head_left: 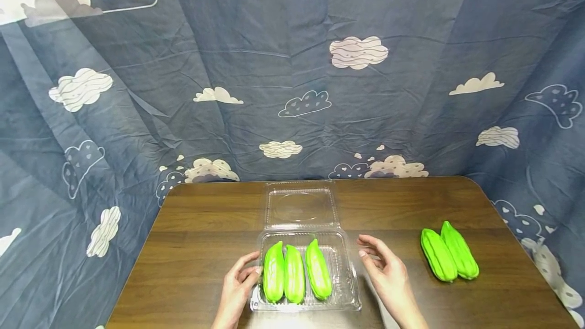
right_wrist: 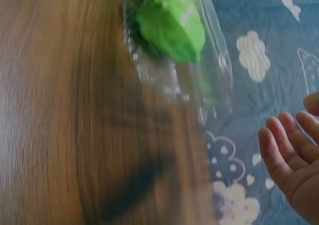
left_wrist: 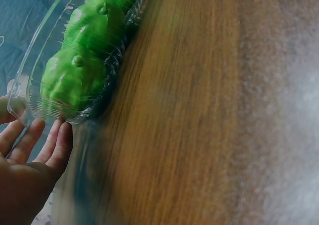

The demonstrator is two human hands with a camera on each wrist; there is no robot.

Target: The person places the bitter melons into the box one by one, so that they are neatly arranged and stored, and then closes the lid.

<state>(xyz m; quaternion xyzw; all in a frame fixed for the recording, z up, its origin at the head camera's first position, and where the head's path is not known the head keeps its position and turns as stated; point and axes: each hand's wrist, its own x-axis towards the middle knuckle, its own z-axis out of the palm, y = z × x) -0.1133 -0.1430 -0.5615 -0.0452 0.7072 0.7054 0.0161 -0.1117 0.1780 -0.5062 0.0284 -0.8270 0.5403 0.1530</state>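
Observation:
A clear plastic clamshell container lies on the table with its lid laid back. Three bright green ridged gourds lie side by side in its base, filling the left and middle; the right part is bare. My left hand pinches the container's left rim, thumb on top and fingertips against the side, as the left wrist view shows the hand close up. Off the container's right side, my right hand hovers with fingers loosely bent, holding nothing; in the right wrist view this hand is apart from the container.
Two more green gourds lie touching each other on the right of the brown wooden table. A dark blue cloud-printed curtain hangs behind the table and along both sides.

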